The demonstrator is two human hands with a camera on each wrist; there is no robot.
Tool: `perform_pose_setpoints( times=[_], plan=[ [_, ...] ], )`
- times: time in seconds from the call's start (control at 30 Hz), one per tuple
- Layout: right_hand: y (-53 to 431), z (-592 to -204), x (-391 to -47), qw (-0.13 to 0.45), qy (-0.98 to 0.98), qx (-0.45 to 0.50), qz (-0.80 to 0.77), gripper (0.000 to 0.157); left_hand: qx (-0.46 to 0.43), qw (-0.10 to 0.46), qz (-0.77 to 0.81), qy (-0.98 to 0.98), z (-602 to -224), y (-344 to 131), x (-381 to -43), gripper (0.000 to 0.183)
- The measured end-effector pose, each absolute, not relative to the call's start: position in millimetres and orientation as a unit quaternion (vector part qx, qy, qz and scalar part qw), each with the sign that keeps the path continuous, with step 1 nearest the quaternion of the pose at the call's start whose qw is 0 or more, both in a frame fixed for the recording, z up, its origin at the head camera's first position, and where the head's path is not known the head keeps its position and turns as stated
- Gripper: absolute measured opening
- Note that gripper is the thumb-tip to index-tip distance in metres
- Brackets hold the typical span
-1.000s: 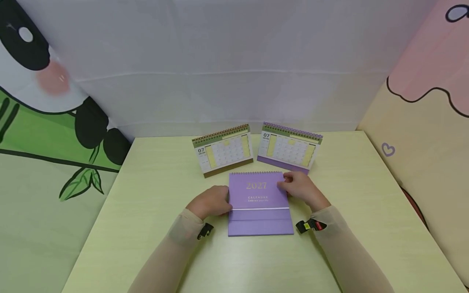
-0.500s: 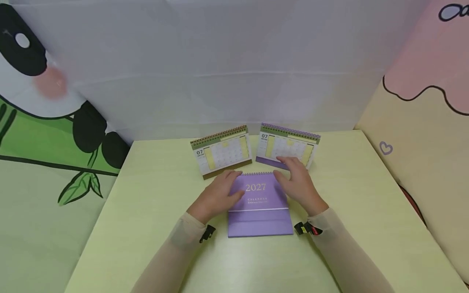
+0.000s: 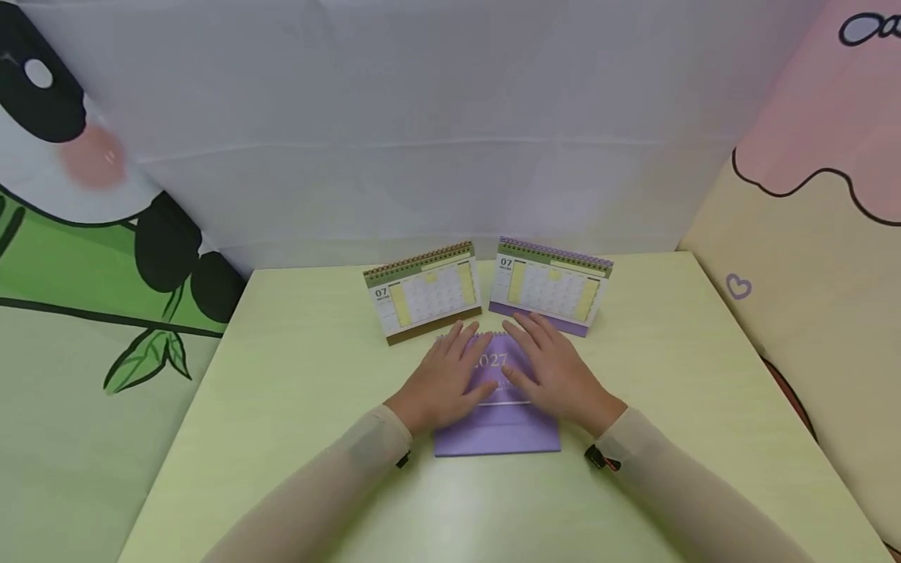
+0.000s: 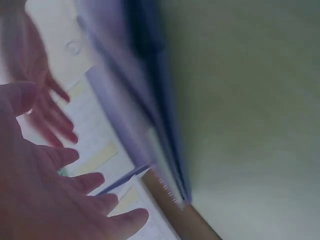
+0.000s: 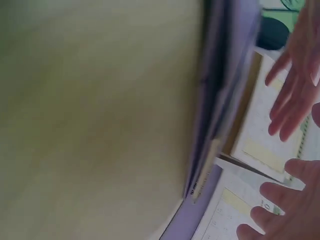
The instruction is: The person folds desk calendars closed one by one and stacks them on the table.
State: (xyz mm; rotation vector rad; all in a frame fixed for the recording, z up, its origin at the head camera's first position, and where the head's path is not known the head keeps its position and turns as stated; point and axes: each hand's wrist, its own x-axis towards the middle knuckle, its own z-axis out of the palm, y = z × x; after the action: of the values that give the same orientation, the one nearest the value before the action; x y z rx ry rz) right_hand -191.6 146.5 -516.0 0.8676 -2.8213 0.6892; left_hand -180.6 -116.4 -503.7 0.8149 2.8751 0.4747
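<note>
A purple 2027 desk calendar point(image 3: 497, 434) lies on the table with its spiral edge at the far side. Over its left part hovers my left hand point(image 3: 443, 379), fingers spread and straight. My right hand point(image 3: 556, 375) is over its right part, fingers likewise extended. In the left wrist view, a gap shows between the hands and the side of the purple calendar point(image 4: 135, 85). The right wrist view shows its layered edge point(image 5: 215, 100), also apart from the fingers. Neither hand holds anything. Part of the cover is hidden under the hands.
Behind stand two spiral desk calendars on their July pages: a brown-based one point(image 3: 429, 293) on the left and a purple-based one point(image 3: 552, 285) on the right. The pale table point(image 3: 296, 375) meets a white cloth backdrop point(image 3: 436, 156), with printed panels at both sides.
A second ago both hands held the purple calendar's side edges. They have let go and moved inward above its cover, fingers spreading. The calendar stays in place.
</note>
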Motion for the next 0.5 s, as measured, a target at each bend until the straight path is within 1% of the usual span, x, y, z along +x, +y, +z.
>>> perform_pose_setpoints(
  times=[0.07,0.2,0.37,0.5],
  plan=[
    [146.7,-519.7,-190.1,0.049,-0.933,0.297,0.199,0.077,0.268,0.069,0.141,0.95,-508.6,-116.5,-179.0,0.089],
    [147.5,-522.0,-187.0,0.027,-0.935,0.314,0.161,0.08,0.264,0.073,0.117,0.955,-515.5,-119.9,-178.0,0.092],
    [145.9,-516.7,-185.8,-0.003,-0.935,0.331,0.132,0.084,0.253,0.074,0.11,0.958,-516.0,-124.3,-178.4,0.093],
    [143.7,-513.9,-188.0,-0.026,-0.93,0.345,0.122,0.084,0.254,0.091,0.096,0.958,-515.3,-124.9,-179.4,0.095]
  ],
)
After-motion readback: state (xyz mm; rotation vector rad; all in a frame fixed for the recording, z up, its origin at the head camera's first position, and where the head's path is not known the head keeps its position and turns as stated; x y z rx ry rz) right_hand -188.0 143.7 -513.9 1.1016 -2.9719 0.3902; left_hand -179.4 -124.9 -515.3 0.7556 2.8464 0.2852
